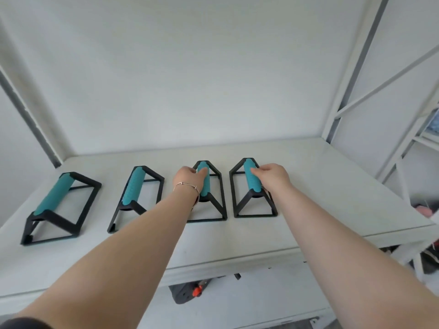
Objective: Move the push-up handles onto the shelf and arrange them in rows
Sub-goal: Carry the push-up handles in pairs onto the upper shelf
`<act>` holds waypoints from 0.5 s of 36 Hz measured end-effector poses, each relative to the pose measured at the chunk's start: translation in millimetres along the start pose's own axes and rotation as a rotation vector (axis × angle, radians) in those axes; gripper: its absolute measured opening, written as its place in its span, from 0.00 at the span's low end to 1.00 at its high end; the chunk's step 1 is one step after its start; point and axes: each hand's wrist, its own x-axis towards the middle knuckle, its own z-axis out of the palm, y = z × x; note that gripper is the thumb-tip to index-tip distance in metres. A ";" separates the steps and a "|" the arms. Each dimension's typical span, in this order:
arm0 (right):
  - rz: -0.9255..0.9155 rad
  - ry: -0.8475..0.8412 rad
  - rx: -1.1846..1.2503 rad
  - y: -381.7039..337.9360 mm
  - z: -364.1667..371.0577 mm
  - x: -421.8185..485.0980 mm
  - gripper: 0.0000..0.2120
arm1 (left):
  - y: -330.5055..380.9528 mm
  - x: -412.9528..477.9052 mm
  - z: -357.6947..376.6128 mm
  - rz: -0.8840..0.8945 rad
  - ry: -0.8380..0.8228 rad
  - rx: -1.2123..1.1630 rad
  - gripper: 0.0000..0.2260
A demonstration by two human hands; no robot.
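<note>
Several push-up handles with black frames and teal grips stand in one row on the white shelf (320, 186). The leftmost handle (57, 193) and the second handle (134, 186) stand free. My left hand (188, 180), with a thin bracelet on the wrist, wraps the teal grip of the third handle (204, 184). My right hand (272, 178) rests with its fingers on the teal grip of the fourth handle (251, 178). Both handles stand with their bases on the shelf.
White shelf uprights rise at the left (28, 115) and right (356, 67). A white wall backs the shelf. Below the shelf's front edge lies a dark object with a red part (190, 292). Another rack with assorted items stands at the far right (425, 210).
</note>
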 end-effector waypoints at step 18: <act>-0.754 0.068 -0.380 86.6 -93.9 -141.0 0.22 | -36.4 -227.1 48.3 0.509 0.429 0.558 0.20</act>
